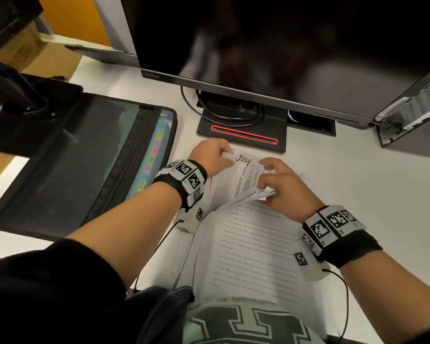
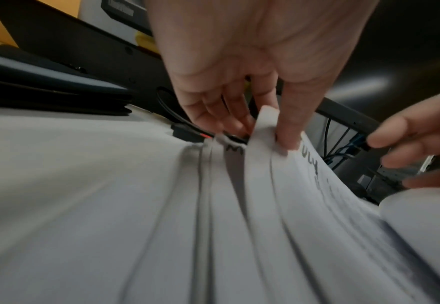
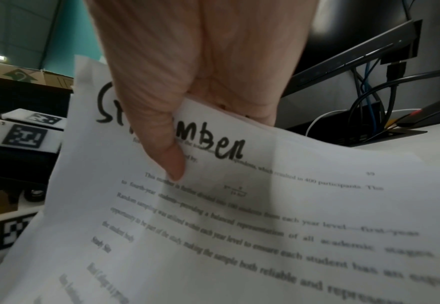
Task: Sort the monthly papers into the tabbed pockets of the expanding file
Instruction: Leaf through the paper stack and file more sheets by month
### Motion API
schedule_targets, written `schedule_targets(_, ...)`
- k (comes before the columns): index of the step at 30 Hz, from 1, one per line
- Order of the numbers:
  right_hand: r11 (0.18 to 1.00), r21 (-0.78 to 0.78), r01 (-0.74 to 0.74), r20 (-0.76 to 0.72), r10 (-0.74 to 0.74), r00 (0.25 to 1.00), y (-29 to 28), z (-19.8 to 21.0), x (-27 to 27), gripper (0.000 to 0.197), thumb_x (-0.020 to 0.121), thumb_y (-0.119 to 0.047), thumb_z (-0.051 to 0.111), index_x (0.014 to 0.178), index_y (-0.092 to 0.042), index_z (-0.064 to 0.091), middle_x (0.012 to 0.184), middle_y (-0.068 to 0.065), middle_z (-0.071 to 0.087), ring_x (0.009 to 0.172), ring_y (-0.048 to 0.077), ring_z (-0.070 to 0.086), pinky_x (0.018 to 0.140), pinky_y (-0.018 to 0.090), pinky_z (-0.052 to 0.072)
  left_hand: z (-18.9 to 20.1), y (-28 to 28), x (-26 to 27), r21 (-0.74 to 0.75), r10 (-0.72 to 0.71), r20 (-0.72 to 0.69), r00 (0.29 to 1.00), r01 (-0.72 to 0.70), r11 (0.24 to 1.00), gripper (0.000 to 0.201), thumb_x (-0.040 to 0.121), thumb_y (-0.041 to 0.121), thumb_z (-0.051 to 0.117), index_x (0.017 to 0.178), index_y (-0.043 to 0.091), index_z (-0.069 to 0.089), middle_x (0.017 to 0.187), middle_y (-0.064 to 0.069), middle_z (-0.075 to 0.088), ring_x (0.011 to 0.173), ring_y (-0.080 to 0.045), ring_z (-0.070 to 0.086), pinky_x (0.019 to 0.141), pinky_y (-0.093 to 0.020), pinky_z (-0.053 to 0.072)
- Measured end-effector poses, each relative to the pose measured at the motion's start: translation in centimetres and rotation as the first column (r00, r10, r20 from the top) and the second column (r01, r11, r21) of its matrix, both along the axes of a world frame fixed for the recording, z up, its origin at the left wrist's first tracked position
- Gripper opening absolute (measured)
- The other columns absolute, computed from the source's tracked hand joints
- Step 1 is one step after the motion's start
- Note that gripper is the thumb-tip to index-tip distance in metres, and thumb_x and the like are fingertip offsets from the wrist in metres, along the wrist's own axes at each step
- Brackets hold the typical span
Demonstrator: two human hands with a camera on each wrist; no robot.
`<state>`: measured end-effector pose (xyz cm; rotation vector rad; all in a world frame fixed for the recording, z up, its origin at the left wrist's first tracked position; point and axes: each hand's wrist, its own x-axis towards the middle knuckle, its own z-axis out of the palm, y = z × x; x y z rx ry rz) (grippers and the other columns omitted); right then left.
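Head view: fingers (image 1: 225, 151) pinching papers (image 1: 246, 170) (both hands).

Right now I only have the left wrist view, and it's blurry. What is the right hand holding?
Observer: The right hand pinches a printed sheet; its marker heading starts with S and ends "mber", the thumb hiding the middle.
Operator: Where's the expanding file?
Observer: The expanding file lies on the desk left of the papers, coloured tabs showing; neither hand touches it.
Operator: I read "ULY" by the left hand.
Observer: The head view shows the whole word, JULY, beside the left hand's pinch on the papers.
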<state>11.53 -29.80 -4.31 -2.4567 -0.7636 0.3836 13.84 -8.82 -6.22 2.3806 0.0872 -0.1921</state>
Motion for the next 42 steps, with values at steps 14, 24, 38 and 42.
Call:
schedule_targets(14, 0.999, -0.024, -0.034, -0.023, 0.033, 0.999, -0.2, 0.8, 0.2, 0.013, 0.072, -0.006, 0.076, 0.079, -0.011, 0.067, 0.094, 0.006, 0.071, 0.106, 0.024, 0.061, 0.115, 0.033, 0.014, 0.6, 1.2, -3.0, -0.57, -0.076, -0.189, 0.979, -0.046, 0.82, 0.008, 0.086, 0.011, 0.065, 0.082, 0.019, 0.066, 0.083, 0.009, 0.068, 0.08, -0.003, 0.061, 0.078, -0.018, 0.047)
schedule_targets(24, 0.997, 0.027, 0.077, -0.117, -0.074, 0.99, -0.2, 1.9, -0.5, 0.055, 0.077, -0.007, 0.069, 0.122, -0.025, 0.042, 0.089, -0.004, 0.063, 0.08, 0.015, 0.059, 0.074, 0.025, 0.046, -0.3, -0.2, -0.6, 0.018, -0.045, -0.111, 0.993, 0.047, 0.999, 0.03, 0.08, 0.019, 0.071, 0.109, 0.012, 0.065, 0.114, -0.007, 0.056, 0.101, -0.02, 0.056, 0.082, -0.021, 0.04)
schedule_targets(38, 0.995, -0.096, -0.035, -0.03, 0.032, 0.999, 0.4, 1.8, 0.0, 0.029, 0.082, -0.003, 0.065, 0.107, -0.016, 0.069, 0.148, 0.001, 0.034, 0.118, 0.013, 0.051, 0.095, 0.016, 0.033, -0.3, 0.9, -4.9, -0.216, -0.154, -0.178, 0.972, 0.114, 0.97, 0.011, 0.082, 0.013, 0.069, 0.091, 0.017, 0.075, 0.089, 0.01, 0.06, 0.09, -0.009, 0.056, 0.089, -0.025, 0.045)
schedule_targets(42, 0.992, -0.115, -0.055, -0.009, 0.055, 0.998, 0.5, 1.9, -0.3, 0.03, 0.084, -0.002, 0.063, 0.112, -0.011, 0.068, 0.124, 0.006, 0.061, 0.115, 0.022, 0.055, 0.092, 0.012, 0.03, -0.1, 1.1, -4.6, -0.273, 0.14, -0.158, 0.977, -0.179, 0.945, 0.029, 0.092, 0.033, 0.056, 0.112, 0.014, 0.065, 0.109, 0.003, 0.059, 0.103, -0.012, 0.055, 0.088, -0.023, 0.038)
